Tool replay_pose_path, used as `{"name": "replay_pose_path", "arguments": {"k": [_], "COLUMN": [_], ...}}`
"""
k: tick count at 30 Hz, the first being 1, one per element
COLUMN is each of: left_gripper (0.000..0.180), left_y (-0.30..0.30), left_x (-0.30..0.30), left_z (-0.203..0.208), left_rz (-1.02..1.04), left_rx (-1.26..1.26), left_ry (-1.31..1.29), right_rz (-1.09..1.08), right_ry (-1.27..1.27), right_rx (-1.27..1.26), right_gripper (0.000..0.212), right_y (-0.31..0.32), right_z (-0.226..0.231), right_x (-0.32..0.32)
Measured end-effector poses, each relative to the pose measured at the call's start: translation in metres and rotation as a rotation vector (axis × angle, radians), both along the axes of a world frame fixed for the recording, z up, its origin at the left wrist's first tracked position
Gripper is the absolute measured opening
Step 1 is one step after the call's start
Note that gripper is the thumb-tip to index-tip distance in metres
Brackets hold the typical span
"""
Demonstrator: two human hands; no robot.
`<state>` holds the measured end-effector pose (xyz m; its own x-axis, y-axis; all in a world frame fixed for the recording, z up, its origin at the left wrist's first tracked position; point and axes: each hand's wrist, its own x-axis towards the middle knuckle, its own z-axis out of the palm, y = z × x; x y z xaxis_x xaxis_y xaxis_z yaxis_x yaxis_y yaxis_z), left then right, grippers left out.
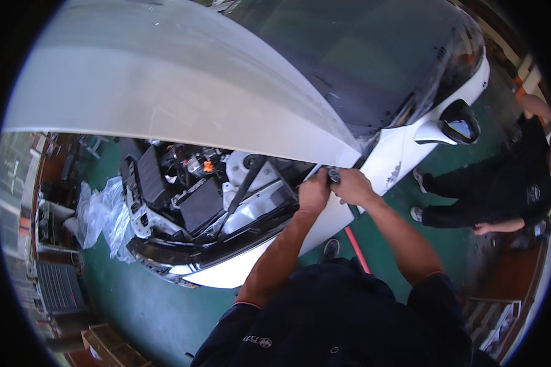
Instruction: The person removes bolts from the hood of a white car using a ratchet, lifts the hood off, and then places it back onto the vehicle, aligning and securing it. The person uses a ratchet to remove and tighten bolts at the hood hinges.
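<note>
Both my hands are together at the rear corner of the raised white hood point(165, 79), just above the white fender point(321, 235). My right hand point(353, 186) is closed around a dark tool with a rounded end point(333, 175); its exact kind is hard to make out. Beside it, my left hand point(314, 192) is closed with the thumb side up, at the edge of the engine bay. Whatever its fingers grip is hidden. A dark hood strut point(246, 183) slants across the engine bay near a black cover point(201, 206).
A side mirror point(459, 122) juts out at the right. Another person point(502, 183) in dark clothes is beyond it. A red bar point(356, 249) lies low near my feet. Clear plastic sheeting point(104, 214) is by the car's front, and a wooden box point(113, 348) sits at lower left.
</note>
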<state>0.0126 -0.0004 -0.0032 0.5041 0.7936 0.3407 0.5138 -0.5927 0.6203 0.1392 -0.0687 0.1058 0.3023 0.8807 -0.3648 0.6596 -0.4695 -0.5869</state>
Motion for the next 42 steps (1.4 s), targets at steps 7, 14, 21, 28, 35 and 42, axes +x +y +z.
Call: {"name": "replay_pose_path", "arguments": {"k": [7, 14, 21, 28, 35, 42], "left_gripper": [0.057, 0.061, 0.057, 0.045, 0.042, 0.036], "left_y": [0.001, 0.003, 0.001, 0.000, -0.002, 0.001], "left_x": [-0.010, -0.011, -0.011, -0.007, -0.006, -0.004], "left_z": [0.007, 0.008, 0.019, 0.009, 0.013, 0.009], "left_rz": [-0.128, -0.117, -0.101, -0.059, -0.093, -0.072], "left_rx": [-0.025, -0.070, -0.196, -0.075, 0.023, -0.008], "left_ry": [0.000, 0.112, 0.004, -0.008, -0.093, -0.035], "right_rz": [0.237, 0.140, 0.300, 0.145, 0.208, 0.096], "right_ry": [-0.735, -0.385, -0.716, -0.484, -0.869, -0.302], "right_rx": [0.548, 0.178, 0.423, 0.148, 0.500, 0.002], "right_gripper": [0.027, 0.020, 0.021, 0.020, 0.021, 0.025], "right_y": [-0.005, -0.003, -0.007, -0.006, -0.003, 0.001], "right_z": [-0.010, -0.003, -0.010, -0.002, -0.008, 0.002], "right_x": [0.003, -0.004, 0.003, -0.003, -0.007, -0.003]}}
